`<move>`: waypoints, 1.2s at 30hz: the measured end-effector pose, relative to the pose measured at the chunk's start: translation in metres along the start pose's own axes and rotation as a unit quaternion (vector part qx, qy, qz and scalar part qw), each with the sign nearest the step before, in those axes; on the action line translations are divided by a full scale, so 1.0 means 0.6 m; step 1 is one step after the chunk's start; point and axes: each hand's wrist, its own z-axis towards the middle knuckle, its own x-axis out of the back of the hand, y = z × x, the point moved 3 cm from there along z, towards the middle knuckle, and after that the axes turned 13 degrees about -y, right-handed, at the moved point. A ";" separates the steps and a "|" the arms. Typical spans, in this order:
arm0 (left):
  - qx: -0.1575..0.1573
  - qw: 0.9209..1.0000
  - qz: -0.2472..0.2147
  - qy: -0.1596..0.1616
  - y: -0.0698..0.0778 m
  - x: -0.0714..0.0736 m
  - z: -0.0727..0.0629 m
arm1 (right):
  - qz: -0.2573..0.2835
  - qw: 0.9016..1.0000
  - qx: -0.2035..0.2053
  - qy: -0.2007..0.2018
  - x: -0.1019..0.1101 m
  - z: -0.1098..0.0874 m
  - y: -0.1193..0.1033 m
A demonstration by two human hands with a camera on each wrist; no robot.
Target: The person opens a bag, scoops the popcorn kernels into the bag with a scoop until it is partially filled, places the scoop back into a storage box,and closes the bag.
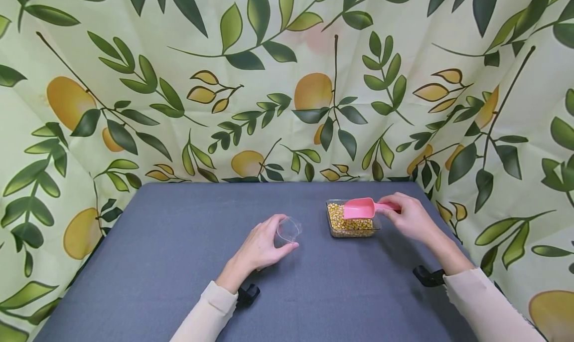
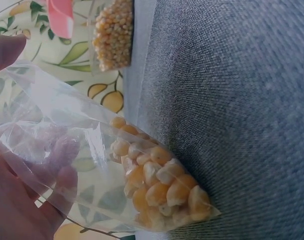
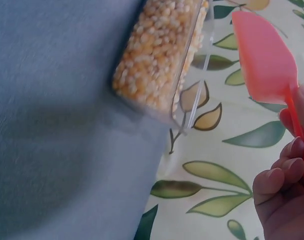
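Observation:
My left hand holds a clear plastic bag by its rim, the mouth spread between thumb and fingers. In the left wrist view, corn kernels fill the bag's pointed lower end, close to the tabletop. My right hand grips the handle of a pink scoop above a clear rectangular container. Loose corn kernels fill much of that container. The right wrist view shows the scoop from its underside and side, so its contents are hidden there.
A dark blue-grey cloth covers the table. Behind it and at both sides hangs a leaf-and-fruit patterned curtain. Black straps sit at both wrists. The container stands near the table's right back part.

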 end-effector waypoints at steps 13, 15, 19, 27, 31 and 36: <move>0.002 1.000 -0.007 0.003 -0.001 -0.003 -0.002 | -0.025 0.999 -0.024 -0.008 0.013 -0.010 0.032; 0.001 1.000 -0.006 0.002 0.000 -0.002 -0.001 | -0.025 0.999 -0.034 -0.017 0.011 -0.012 0.037; -0.001 1.000 -0.006 0.001 0.000 -0.001 -0.003 | -0.025 0.998 -0.044 -0.033 0.005 -0.012 0.044; 0.000 1.000 -0.011 0.000 0.000 0.001 -0.005 | -0.031 0.997 -0.053 -0.047 -0.006 -0.008 0.051; -0.003 1.000 -0.009 0.002 0.000 0.001 -0.002 | -0.036 0.996 -0.059 -0.059 -0.011 -0.004 0.053; -0.003 1.000 -0.004 0.001 -0.001 0.001 -0.001 | -0.031 0.995 -0.055 -0.073 -0.021 0.002 0.051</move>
